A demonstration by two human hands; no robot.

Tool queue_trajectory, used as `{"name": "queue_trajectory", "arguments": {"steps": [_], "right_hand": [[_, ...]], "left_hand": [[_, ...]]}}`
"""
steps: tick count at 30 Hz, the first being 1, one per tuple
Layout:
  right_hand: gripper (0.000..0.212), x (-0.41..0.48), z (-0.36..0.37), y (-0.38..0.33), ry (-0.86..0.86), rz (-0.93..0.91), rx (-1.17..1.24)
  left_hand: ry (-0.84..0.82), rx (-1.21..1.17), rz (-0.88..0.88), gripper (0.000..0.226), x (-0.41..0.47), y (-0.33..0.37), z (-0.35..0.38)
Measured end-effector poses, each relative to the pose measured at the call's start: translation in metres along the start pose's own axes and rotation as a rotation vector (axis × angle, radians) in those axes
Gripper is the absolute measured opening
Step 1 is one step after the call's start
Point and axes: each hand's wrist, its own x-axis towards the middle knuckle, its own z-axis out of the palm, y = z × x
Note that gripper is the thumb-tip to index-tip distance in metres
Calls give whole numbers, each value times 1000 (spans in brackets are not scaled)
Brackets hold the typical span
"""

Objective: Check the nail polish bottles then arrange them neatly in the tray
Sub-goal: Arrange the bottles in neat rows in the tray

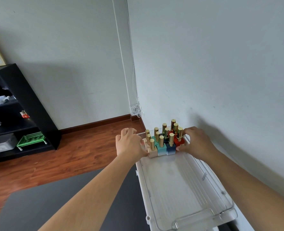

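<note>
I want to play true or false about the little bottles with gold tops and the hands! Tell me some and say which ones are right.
1. The nail polish bottles stand upright, packed together at the far end of the clear tray. True.
2. The near end of the tray is full of bottles. False: it holds no bottles.
3. The left hand and the right hand are on opposite sides of the bottle group. True.
4. All the bottles are red. False: there are beige, light blue, dark blue and red ones.
5. The green basket sits on top of the tray. False: it is on a low shelf of the black shelf unit across the room.
</note>
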Motion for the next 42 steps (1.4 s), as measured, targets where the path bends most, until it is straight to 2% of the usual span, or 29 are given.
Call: {"name": "queue_trajectory", "arguments": {"steps": [5,13,19,22,31,34,37,42], "right_hand": [[68,0,5,-8,-48,26,56],[66,6,9,-13,-25,33,90],[57,5,9,-11,6,16,67],[50,4,7,-9,29,-6,60],[46,3,4,-8,43,-31,46],[54,2,4,-10,37,-16,59],[52,2,5,-13,35,-14,30],[49,3,2,-16,34,-13,17]], "left_hand": [[-74,11,6,48,3,4,0],[-34,34,-29,50,7,6,9],[-24,130,-93,78,6,17,13],[-12,162,-115,84,7,22,15],[-6,164,-121,80,5,24,17],[-25,169,-113,72,6,18,16],[-21,134,-110,60,6,17,15],[0,110,-121,55,5,24,15]]}}
